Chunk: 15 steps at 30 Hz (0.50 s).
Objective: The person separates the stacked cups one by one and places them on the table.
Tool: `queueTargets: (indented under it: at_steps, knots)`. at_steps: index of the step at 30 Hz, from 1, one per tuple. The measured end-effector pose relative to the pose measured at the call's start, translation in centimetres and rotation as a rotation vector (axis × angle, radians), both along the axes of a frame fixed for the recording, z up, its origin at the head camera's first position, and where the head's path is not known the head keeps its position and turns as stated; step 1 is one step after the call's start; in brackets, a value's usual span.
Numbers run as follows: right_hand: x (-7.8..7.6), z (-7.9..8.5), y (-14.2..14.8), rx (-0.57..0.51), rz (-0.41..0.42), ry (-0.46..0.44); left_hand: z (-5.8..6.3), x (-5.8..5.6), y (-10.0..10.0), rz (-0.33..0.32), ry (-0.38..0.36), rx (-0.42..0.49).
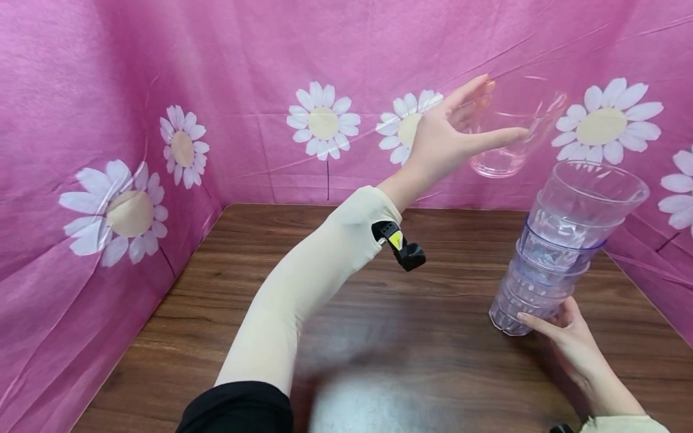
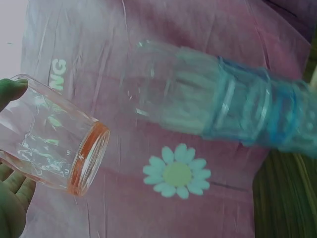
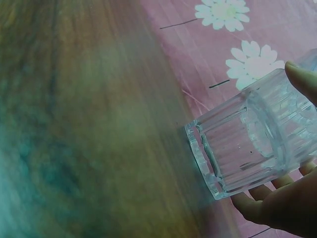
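Note:
High up at the back right, my left hand (image 1: 441, 132) holds a clear plastic cup (image 1: 500, 159) with the thumb on one side and the fingers on the other. An orange-pink band rings the base of this cup (image 2: 89, 156) in the left wrist view. Lower on the right, my right hand (image 1: 576, 343) grips a tall stack of nested clear cups (image 1: 563, 240) near its bottom, thumb in front. The stack leans to the right, some of its cups tinted bluish purple. Whether its ribbed base (image 3: 213, 163) touches the table cannot be told. The held cup is apart from the stack's top.
A dark wood-grain table (image 1: 260, 264) lies beneath both hands. Pink cloth (image 1: 243, 54) with white daisies (image 1: 323, 122) hangs around its back and sides. A black camera (image 1: 403, 246) sits on the left wrist. A pale blurred reflection shows on the table's near part.

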State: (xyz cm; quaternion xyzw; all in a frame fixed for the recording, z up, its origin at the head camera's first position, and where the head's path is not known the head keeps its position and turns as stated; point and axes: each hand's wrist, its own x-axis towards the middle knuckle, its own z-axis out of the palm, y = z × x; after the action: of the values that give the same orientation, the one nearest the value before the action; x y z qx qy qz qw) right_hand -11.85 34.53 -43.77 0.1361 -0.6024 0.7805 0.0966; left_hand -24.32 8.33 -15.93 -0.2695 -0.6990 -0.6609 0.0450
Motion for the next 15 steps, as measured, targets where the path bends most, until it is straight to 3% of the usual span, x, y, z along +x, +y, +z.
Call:
queueTargets:
  at_steps: [15]
  knots:
    - [0.0, -0.2, 0.1, 0.001, 0.002, 0.005, -4.7, -2.5, -4.2, -0.003, 0.022, 0.089]
